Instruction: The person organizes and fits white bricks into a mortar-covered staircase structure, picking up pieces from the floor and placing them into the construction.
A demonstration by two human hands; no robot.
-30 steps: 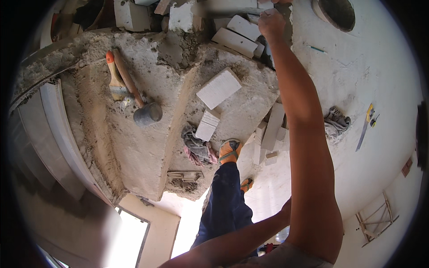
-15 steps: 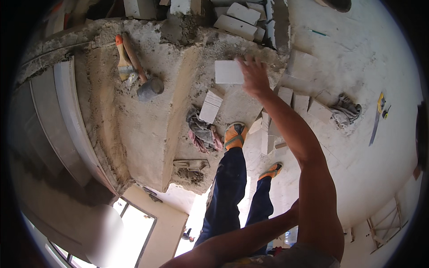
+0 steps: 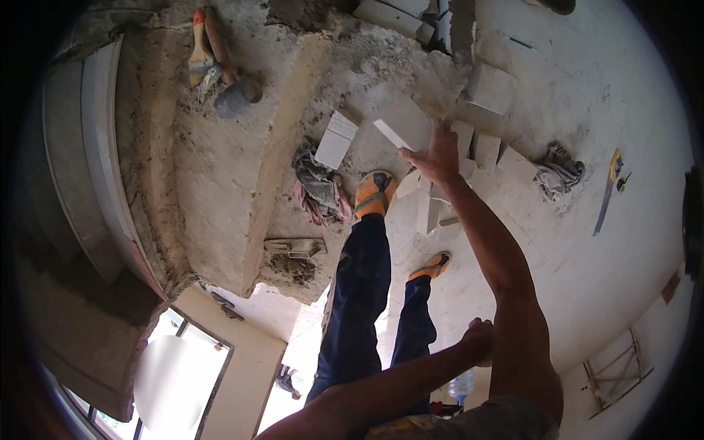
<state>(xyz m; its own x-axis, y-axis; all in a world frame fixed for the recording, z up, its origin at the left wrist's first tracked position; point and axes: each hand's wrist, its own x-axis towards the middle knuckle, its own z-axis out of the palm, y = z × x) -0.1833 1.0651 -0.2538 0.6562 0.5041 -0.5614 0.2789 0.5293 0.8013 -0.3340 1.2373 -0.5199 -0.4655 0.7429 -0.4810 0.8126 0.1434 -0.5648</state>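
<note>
My right hand [image 3: 440, 155] grips a pale grey-white block [image 3: 409, 123] by its right edge, thumb below and fingers behind. The block is tilted, one long narrow side showing bright, over the rough concrete step [image 3: 367, 81]. Left of it lies another white block with grooves [image 3: 337, 139], beside a crumpled grey and pink rag [image 3: 317, 183]. My left hand [image 3: 479, 342] is closed in a fist by my right elbow, partly covered by that arm. Nothing shows sticking out of the fist.
A paintbrush [image 3: 199, 55] and a mallet [image 3: 238, 97] lie on the upper left ledge. Loose blocks [image 3: 485, 152] stand right of the step. Farther right are a grey cloth [image 3: 559, 172] and a yellow-handled saw [image 3: 609, 187]. A trowel [image 3: 295, 246] lies near the lower step edge.
My right hand has taken hold of the block, lifted and tilted it, and drawn it right and nearer. My left fist now shows more beside the right elbow. The whole view has shifted.
</note>
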